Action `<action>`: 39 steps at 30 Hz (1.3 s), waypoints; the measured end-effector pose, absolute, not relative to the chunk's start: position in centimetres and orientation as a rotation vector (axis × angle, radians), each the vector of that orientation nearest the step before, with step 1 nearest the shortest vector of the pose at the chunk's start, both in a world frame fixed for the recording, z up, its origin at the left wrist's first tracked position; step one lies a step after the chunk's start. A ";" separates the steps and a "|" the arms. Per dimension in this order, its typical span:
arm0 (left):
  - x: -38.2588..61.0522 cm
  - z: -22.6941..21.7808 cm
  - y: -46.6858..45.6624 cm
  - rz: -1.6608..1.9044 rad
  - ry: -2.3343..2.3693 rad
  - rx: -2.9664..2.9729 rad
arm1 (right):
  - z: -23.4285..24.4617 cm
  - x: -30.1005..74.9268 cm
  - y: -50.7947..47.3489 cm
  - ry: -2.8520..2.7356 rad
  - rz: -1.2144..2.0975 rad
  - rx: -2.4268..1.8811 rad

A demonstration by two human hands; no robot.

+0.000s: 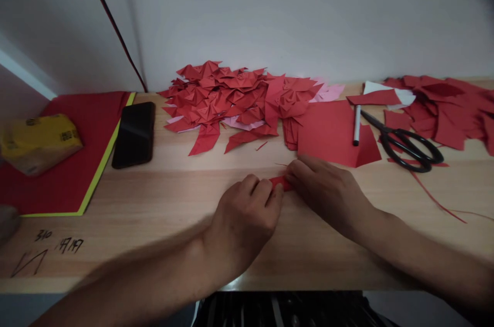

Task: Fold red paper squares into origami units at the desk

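Note:
A small folded piece of red paper (pixel 282 183) lies low over the table between my two hands, mostly covered by fingers. My left hand (pixel 249 216) grips its left end with curled fingers. On the other end, my right hand (pixel 328 188) has its fingers pressed together on the paper. Just beyond is a heap of folded red paper pieces (pixel 231 98) with points and creases, a few pink ones among them. Flat red paper sheets (pixel 326 128) lie behind my right hand, with a capped white marker (pixel 357 126) on top.
Black-handled scissors (pixel 405 144) rest at the right, before a pile of cut red paper (pixel 443 105). A black phone (pixel 134 134) lies at left beside red sheets with a yellow edge (pixel 96 177), under a yellow package (pixel 40 141). A wall (pixel 309 13) stands behind the wooden table (pixel 154 229).

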State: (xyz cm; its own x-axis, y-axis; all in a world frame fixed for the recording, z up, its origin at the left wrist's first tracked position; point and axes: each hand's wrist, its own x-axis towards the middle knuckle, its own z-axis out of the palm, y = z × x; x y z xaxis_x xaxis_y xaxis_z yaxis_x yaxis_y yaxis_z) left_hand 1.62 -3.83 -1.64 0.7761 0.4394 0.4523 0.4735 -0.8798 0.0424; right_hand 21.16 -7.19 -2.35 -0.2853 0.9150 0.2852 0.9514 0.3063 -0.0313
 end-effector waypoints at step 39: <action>1.3 -3.4 -5.3 -0.413 -0.595 -2.774 | -3.8 18.2 -12.9 -2.345 -0.142 -1.739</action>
State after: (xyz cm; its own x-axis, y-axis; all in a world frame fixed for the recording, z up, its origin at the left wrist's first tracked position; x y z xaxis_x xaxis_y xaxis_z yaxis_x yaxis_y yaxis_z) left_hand 1.35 -5.26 -3.39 0.8749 0.3550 0.3295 0.4330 -0.8781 -0.2035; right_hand 18.17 -12.88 -3.77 -0.2768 0.9326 0.2317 0.9538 0.2960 -0.0520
